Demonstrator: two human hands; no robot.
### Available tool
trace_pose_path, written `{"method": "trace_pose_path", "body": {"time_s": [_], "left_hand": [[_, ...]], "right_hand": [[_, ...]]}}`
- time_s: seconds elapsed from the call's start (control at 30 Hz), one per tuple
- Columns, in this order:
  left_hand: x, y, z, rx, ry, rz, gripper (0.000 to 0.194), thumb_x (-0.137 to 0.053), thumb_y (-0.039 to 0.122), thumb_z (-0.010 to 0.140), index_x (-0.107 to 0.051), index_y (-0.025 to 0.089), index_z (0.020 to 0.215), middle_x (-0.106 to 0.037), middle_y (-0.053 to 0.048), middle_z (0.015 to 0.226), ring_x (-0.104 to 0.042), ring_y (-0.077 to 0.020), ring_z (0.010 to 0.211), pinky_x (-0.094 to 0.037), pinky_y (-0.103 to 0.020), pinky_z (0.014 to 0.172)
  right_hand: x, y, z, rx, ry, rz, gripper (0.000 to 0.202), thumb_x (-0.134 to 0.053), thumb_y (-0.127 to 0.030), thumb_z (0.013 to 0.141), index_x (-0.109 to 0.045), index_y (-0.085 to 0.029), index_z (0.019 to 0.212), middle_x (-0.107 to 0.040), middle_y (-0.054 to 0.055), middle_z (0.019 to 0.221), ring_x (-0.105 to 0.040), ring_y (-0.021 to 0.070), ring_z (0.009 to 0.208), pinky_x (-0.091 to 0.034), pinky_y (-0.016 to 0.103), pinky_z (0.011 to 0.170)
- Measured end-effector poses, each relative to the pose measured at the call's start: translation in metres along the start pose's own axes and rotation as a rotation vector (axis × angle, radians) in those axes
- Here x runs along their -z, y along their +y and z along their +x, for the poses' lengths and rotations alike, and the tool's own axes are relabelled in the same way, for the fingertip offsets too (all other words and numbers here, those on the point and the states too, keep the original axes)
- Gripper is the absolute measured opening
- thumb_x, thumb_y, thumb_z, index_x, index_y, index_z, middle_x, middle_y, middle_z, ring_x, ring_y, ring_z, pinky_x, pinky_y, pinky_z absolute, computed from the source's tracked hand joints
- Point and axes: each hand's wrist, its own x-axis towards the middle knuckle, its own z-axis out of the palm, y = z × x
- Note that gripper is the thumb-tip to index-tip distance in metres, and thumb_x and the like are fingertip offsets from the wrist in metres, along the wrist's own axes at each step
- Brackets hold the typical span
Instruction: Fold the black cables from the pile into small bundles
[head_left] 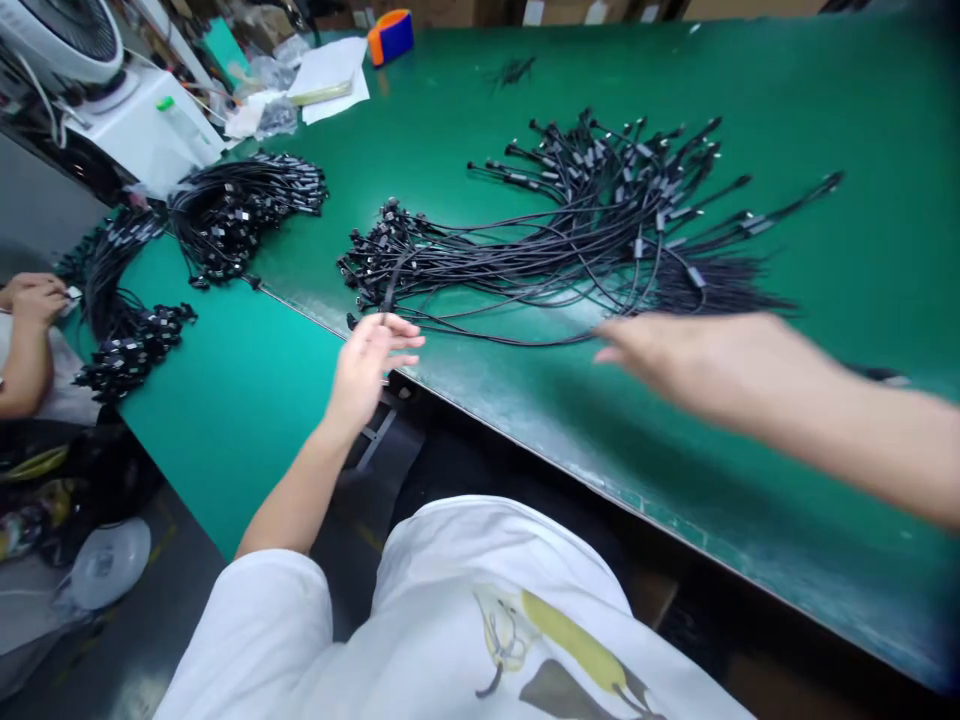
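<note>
A large bundle of black cables point(517, 262) lies across the green table, with small connectors at its left end and grey-sleeved ends fanned out at the right. My left hand point(360, 368) is at the table edge below the connectors. A thin black strip point(393, 282) rises from its fingertips, and its other fingers stretch rightward. Blurred by motion, my right hand point(667, 350) hovers near the lower cables, its fingertips pointing left; whether it holds anything is unclear. Thin black strands point(724, 285) lie in a pile just beyond it.
Two more cable bundles, one nearer the fan point(251, 205) and one at the left point(124, 320), rest on the tables. Another person's hands point(37, 298) are at far left. An orange-and-blue roll point(391, 38) and papers point(334, 75) sit at the back.
</note>
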Motion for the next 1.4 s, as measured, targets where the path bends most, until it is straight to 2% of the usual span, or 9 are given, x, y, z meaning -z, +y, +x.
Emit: {"method": "trace_pose_path", "body": {"time_s": [0.07,0.13,0.23,0.3,0.47,0.7,0.97,1.2,1.4], "left_hand": [[-0.036,-0.016,-0.011,-0.118,-0.175,0.208,0.032,-0.055,0.047,0.095,-0.065,0.018,0.105,-0.068,-0.008,0.109,-0.064,-0.019,0.107,-0.053,-0.031,0.093],[-0.062,-0.026,-0.023,-0.096,-0.414,0.279,0.035,-0.051,0.048,0.097,-0.066,0.019,0.111,-0.068,-0.007,0.097,-0.064,-0.0181,0.099,-0.05,-0.032,0.095],[-0.073,-0.03,-0.031,0.151,-0.685,0.157,0.039,-0.05,0.048,0.097,-0.066,0.016,0.11,-0.052,0.002,0.062,-0.05,-0.0105,0.059,-0.049,-0.026,0.068],[-0.066,-0.027,-0.027,0.317,-0.724,0.025,0.038,-0.055,0.049,0.095,-0.068,0.014,0.102,-0.037,0.006,0.055,-0.034,-0.0064,0.047,-0.041,-0.022,0.054],[-0.038,-0.012,-0.015,0.515,-0.613,-0.28,0.029,-0.068,0.039,0.088,-0.068,0.01,0.084,-0.023,0.01,0.052,-0.018,-0.0023,0.041,-0.031,-0.015,0.042],[-0.037,0.006,-0.005,0.569,-0.245,-0.554,0.043,-0.033,0.029,0.105,-0.068,0.007,0.092,-0.018,0.009,0.053,-0.022,-0.0022,0.036,-0.029,-0.011,0.039],[-0.056,0.001,-0.004,0.564,-0.297,-0.533,0.046,-0.033,0.033,0.105,-0.068,0.007,0.091,-0.024,0.008,0.053,-0.029,-0.0016,0.037,-0.03,-0.009,0.038],[-0.058,0.014,-0.001,0.465,-0.125,-0.553,0.04,-0.03,0.026,0.106,-0.068,0.013,0.099,-0.026,0.009,0.05,-0.026,-0.0018,0.035,-0.033,-0.007,0.04],[-0.072,-0.004,-0.001,0.285,-0.241,-0.36,0.026,-0.049,0.031,0.1,-0.064,0.018,0.116,-0.059,0.003,0.072,-0.058,-0.0044,0.061,-0.052,-0.016,0.069]], "right_hand": [[0.001,-0.043,-0.017,0.187,-0.005,0.133,0.021,-0.051,-0.03,0.099,-0.066,-0.017,0.094,-0.071,0.006,0.086,-0.064,0.0162,0.067,-0.021,0.026,0.048],[0.011,-0.061,-0.019,0.171,0.034,0.195,0.026,-0.044,-0.029,0.102,-0.064,-0.017,0.09,-0.069,0.004,0.081,-0.063,0.0159,0.066,-0.019,0.026,0.048],[0.02,-0.04,-0.017,0.003,0.077,0.21,0.027,-0.046,-0.036,0.102,-0.063,-0.018,0.091,-0.069,0.004,0.083,-0.064,0.0179,0.072,-0.019,0.026,0.05],[0.013,-0.01,-0.025,-0.062,0.076,0.245,0.027,-0.049,-0.04,0.1,-0.064,-0.019,0.092,-0.07,0.003,0.086,-0.064,0.0187,0.076,-0.022,0.025,0.052],[-0.033,0.038,-0.06,-0.141,0.146,0.307,0.032,-0.044,-0.043,0.102,-0.067,-0.02,0.1,-0.073,0.005,0.097,-0.066,0.0207,0.083,-0.035,0.028,0.057],[-0.056,0.034,-0.081,-0.094,0.384,0.424,0.04,-0.039,-0.042,0.104,-0.067,-0.015,0.113,-0.072,0.008,0.093,-0.066,0.018,0.079,-0.046,0.029,0.064],[-0.053,0.029,-0.084,-0.13,0.456,0.406,0.032,-0.045,-0.032,0.102,-0.07,-0.014,0.11,-0.072,0.006,0.094,-0.067,0.0198,0.083,-0.047,0.03,0.066],[-0.067,0.036,-0.09,-0.15,0.457,0.329,0.032,-0.044,-0.029,0.101,-0.069,-0.011,0.109,-0.071,0.008,0.093,-0.065,0.0207,0.083,-0.047,0.03,0.068],[-0.049,-0.012,-0.091,0.073,0.35,0.105,0.03,-0.041,-0.024,0.099,-0.068,-0.019,0.084,-0.063,0.003,0.068,-0.051,0.0178,0.054,-0.029,0.031,0.053]]}}
